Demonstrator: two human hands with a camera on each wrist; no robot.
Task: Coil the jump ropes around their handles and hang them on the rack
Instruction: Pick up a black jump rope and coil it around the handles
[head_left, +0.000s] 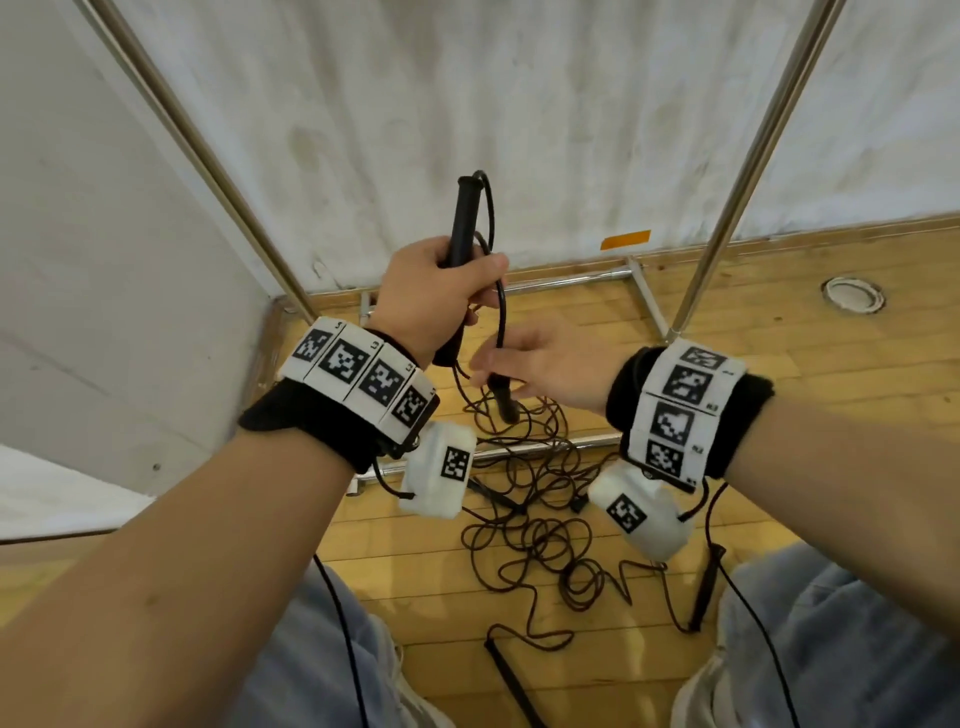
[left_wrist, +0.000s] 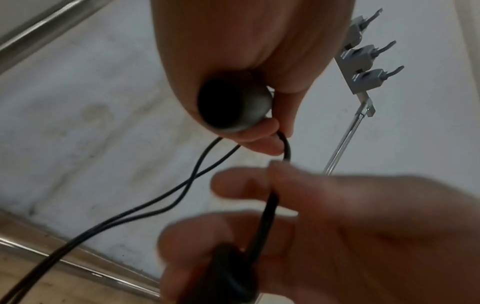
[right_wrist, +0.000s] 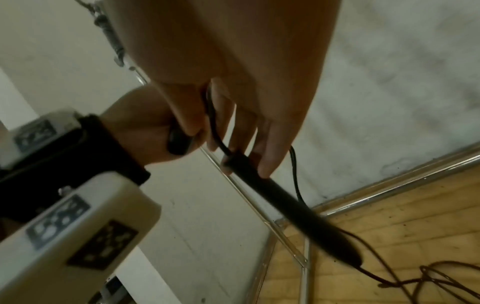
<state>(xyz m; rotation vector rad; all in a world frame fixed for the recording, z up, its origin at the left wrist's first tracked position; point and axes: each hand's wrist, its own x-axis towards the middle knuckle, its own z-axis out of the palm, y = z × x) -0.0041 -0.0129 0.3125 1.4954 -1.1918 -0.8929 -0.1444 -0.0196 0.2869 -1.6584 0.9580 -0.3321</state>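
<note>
My left hand (head_left: 457, 270) grips one black handle (head_left: 464, 218) of a jump rope upright in front of the wall. Its butt end (left_wrist: 221, 107) shows in the left wrist view. The thin black cord (head_left: 500, 312) loops from the handle's top down to my right hand (head_left: 498, 358), which pinches it just above the second handle (head_left: 505, 400). That handle (right_wrist: 285, 205) hangs slanted below my right fingers (right_wrist: 267, 164). The rack's grey hooks (left_wrist: 363, 61) show up high in the left wrist view.
A tangle of more black ropes (head_left: 540, 519) and loose handles (head_left: 706, 587) lies on the wooden floor between my feet. The rack's two slanted steel poles (head_left: 727, 208) and its base bars (head_left: 571, 280) stand against the white wall.
</note>
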